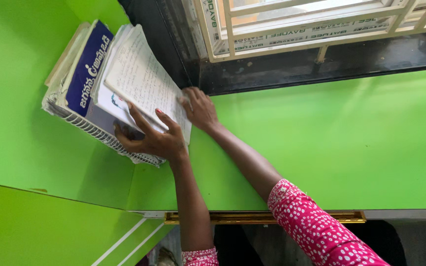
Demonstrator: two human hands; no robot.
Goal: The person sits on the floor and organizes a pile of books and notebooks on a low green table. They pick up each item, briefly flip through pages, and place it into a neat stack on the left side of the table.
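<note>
A: I'm looking at a bright green desk in a corner, green wall panel on the left, dark window sill and a cream window grille behind it.

B: Where's the work?

A: Far left corner. A white wire basket sits tilted against the green wall, packed with books and papers standing on edge. The handwritten sheets are the outermost bundle in it, leaning toward the window side.

B: Hands?

A: Left hand is on the near side of the basket, fingers spread across the lower edge of the sheets and the thumb hooked at the basket rim. It's pressing and bracing, not a closed fist. Right hand is flat against the far edge of the same sheets, fingertips on the paper. I can't tell whether it pinches the pages or only pushes them.

B: Anything else in the basket?

A: A blue-covered book upright behind the sheets, more pale pages and a folder-like cover behind that.

B: Progress?

A: My read: the sheets are mostly inside the basket but not squared up, top edges fan out past the other books. Both hands are on them, so seating looks unfinished. Rest of the desk shows nothing being handled. Pink dotted sleeve at the bottom is the right arm.
</note>
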